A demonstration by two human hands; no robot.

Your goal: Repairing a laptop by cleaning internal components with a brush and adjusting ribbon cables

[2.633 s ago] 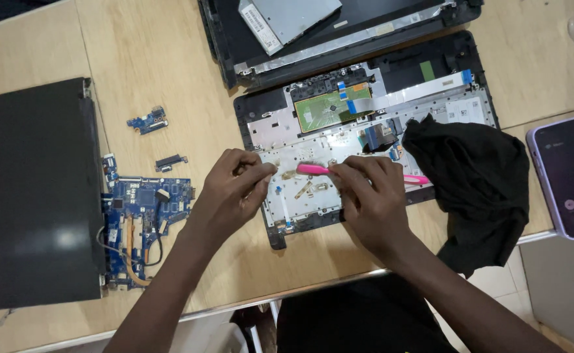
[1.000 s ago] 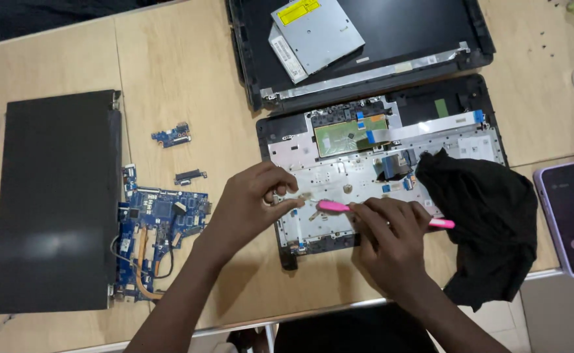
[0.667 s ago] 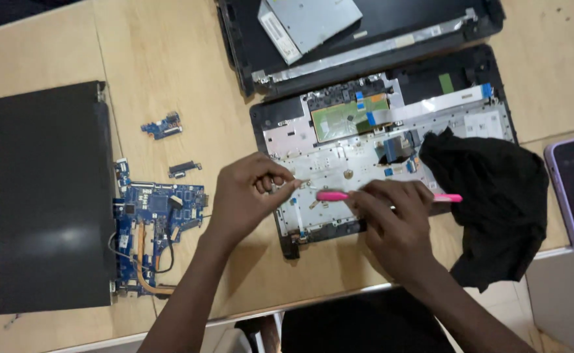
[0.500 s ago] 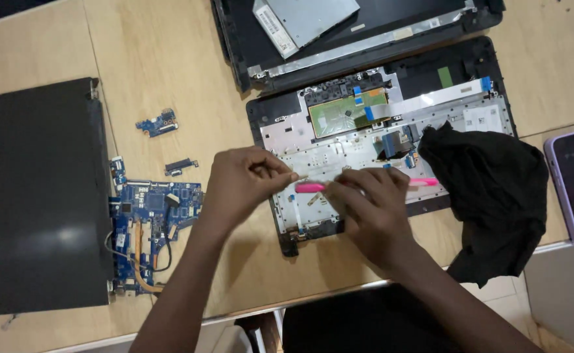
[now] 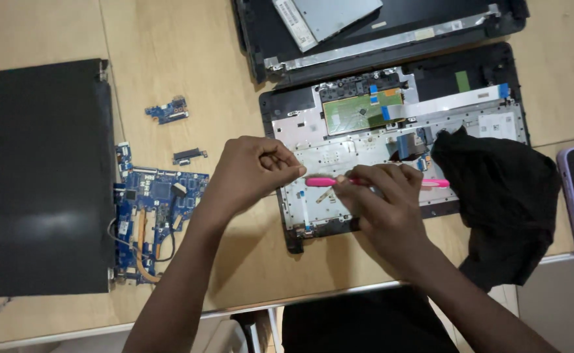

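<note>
A slim pink plastic tool (image 5: 326, 182) lies level over the opened grey laptop base (image 5: 391, 137) on the wooden counter (image 5: 169, 59), gripped by the right hand (image 5: 382, 202); the left hand (image 5: 251, 173) is pinched shut at its tip. A crumpled black cloth (image 5: 496, 189) lies just right; a blue circuit board (image 5: 156, 216) lies left.

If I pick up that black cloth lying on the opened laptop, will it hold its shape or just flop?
The black cloth would most likely flop: it lies crumpled in soft folds, draped over the edge of the laptop base onto the table. It looks thin, so probably light. Being limp, it could drag across the exposed parts when lifted.
</note>
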